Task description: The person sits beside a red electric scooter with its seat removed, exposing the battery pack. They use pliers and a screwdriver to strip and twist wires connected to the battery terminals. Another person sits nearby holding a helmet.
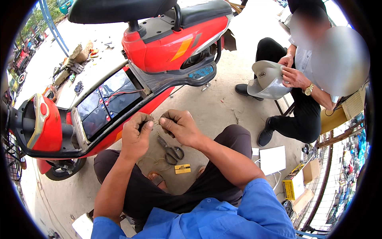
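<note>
Above my knees, my left hand [136, 133] and my right hand [180, 126] are held close together, thumbs pressed to the bent fingers. A small, thin, pale piece shows between the fingertips, too small to name. Below them on the ground lie black-handled scissors [172, 154], their blades pointing away from me. A yellow and black flat packet [182, 169] rests just in front of my feet. Thin pale string or wire [150, 161] curls on the ground left of the scissors.
A red electric scooter [159, 51] stands ahead and left, its floor compartment uncovered over dark batteries [107, 99] with wires. At right a seated person holds a pale helmet [267, 77]. A white board [273, 160] and an opened yellow carton [293, 185] lie right of my knee.
</note>
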The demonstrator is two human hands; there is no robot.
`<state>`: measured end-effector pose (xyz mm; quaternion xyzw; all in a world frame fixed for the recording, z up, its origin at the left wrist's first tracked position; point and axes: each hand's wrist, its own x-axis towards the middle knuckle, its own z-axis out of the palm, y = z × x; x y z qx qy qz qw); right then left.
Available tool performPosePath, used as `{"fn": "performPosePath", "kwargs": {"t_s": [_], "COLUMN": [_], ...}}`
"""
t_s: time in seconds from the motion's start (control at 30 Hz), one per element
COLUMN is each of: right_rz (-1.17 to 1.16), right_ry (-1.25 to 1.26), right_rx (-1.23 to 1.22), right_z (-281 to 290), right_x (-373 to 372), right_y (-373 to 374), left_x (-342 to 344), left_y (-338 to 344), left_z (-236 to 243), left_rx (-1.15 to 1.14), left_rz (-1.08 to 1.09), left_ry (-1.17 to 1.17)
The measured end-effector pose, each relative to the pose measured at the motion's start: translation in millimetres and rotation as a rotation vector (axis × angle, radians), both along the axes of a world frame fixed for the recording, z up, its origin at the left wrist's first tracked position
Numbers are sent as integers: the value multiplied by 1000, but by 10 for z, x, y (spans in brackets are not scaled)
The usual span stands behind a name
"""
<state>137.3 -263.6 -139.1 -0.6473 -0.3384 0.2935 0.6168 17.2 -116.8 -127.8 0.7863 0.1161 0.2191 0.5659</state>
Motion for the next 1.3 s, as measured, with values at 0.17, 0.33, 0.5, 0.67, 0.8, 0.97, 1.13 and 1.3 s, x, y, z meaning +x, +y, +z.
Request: {"fn": "performPosePath", "kwargs": {"t_s": [0.17,0.33,0.5,0.67,0.8,0.97,1.13,1.3], "right_rz": [188,86,-205,-165,-145,-183,-216,-188], "right_ry": [620,148,-374,-811,-1026,-1087,-746,-394], "right_rx": [66,-68,55,167,164,224,200,145], "right_z": [-9,-7,-77,187,165,57,8,10], "right_x": [82,109,161,36,-17,10,-33,-39], "right_y": [35,8,15,-20,11,33,70,55], "left_x": [-14,-3,-16,5,11,23,15,32], "left_y": [32,64,67,37,-1,-10,-3,31], "left_z": [-2,-56,-14,-32,-12,-4,-23,-46], "left_rx": [108,57,119,161,153,171,-12,-273], "left_rz": [-5,-5,63,74,87,81,59,-36], "left_ry": [0,7,33,8,-3,2,37,53]}}
